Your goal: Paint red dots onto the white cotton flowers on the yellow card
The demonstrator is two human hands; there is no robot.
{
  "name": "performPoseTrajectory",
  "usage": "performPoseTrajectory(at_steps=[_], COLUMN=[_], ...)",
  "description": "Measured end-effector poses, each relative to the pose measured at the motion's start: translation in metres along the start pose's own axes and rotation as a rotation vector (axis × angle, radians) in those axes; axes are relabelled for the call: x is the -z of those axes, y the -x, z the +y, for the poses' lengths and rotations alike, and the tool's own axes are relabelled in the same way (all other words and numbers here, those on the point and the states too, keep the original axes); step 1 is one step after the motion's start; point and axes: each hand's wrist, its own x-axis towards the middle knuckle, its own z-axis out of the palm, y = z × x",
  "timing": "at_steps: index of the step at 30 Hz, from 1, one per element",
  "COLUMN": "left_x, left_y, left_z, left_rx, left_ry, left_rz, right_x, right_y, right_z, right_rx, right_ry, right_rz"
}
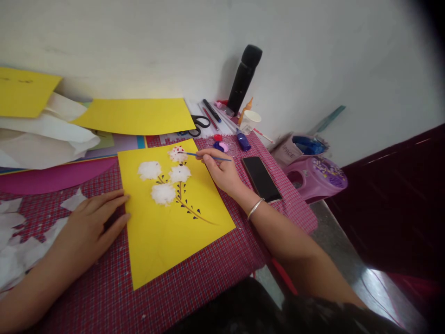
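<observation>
A thin blue paintbrush (222, 158) is pinched in my right hand (220, 172), its tip at the topmost white flower (178, 153), which carries red dots. That flower and several plain white, fluffy ones (163, 194) sit on a yellow sheet (156, 250), along with a brown stem (194, 213) and small dark leaves. My left hand (99, 215) lies flat, fingers apart, with its fingertips at the sheet's left edge. Beyond my right hand, a palette (229, 144) holds red, dark blue and pink paint.
White paper scraps (21, 236) lie at the left. Behind are yellow paper (139, 116), black-handled scissors (200, 125) and pens (211, 111). A black bottle (243, 79), a white cup (250, 120), a blue paint bottle (243, 140) and a phone (261, 178) stand or lie at the right.
</observation>
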Motion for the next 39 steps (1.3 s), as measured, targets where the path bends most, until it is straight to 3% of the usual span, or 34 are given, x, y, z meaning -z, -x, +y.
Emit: performPoseTrajectory(at_steps=[11, 17, 23, 30, 39], left_x=[0.0, 0.0, -0.001, -0.001, -0.001], left_y=[0.003, 0.003, 0.004, 0.003, 0.003], left_z=[0.001, -0.002, -0.004, -0.003, -0.004], left_rx=[0.033, -0.021, -0.091, -0.077, -0.116], left_ry=[0.007, -0.01, -0.046, -0.042, -0.063], left_rz=[-0.021, -0.014, 0.024, 0.01, 0.012], right_x=[0.002, 0.003, -0.001, 0.002, 0.0], right_y=[0.001, 0.001, 0.001, -0.001, -0.001], right_z=[0.005, 0.004, 0.003, 0.013, 0.014], right_rx=[-0.029, -0.012, 0.003, -0.053, -0.082], right_ry=[0.006, -0.038, 0.023, -0.067, -0.049], right_rz=[-0.01, 0.023, -0.075, 0.101, 0.078])
